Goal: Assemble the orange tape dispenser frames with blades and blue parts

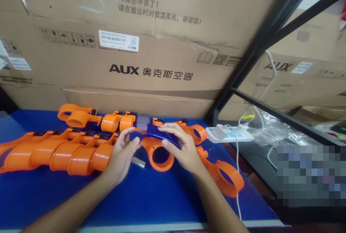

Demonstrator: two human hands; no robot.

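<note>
My left hand [122, 156] pinches a small dark-blue plastic piece [136, 136] between thumb and fingers. Beside it, my right hand [181, 147] is wrapped round a longer, glossy blue plastic piece [162, 134]. The two blue pieces are close together; whether they touch is hard to make out. Just below them is an orange ring-shaped tape dispenser [161, 168], its upper part partly hidden by the hands. A small pale metal strip [138, 162] lies by my left hand. Another orange dispenser [229, 184] rests near my right forearm.
Several orange dispensers [81, 159] lie in a row at the left, with more [110, 122] behind. A phone-like device [143, 121] leans at the back of the blue table [129, 204]. Right: a white power strip [229, 134] with cables and a black metal frame [238, 67]. Large cartons [162, 52] stand behind.
</note>
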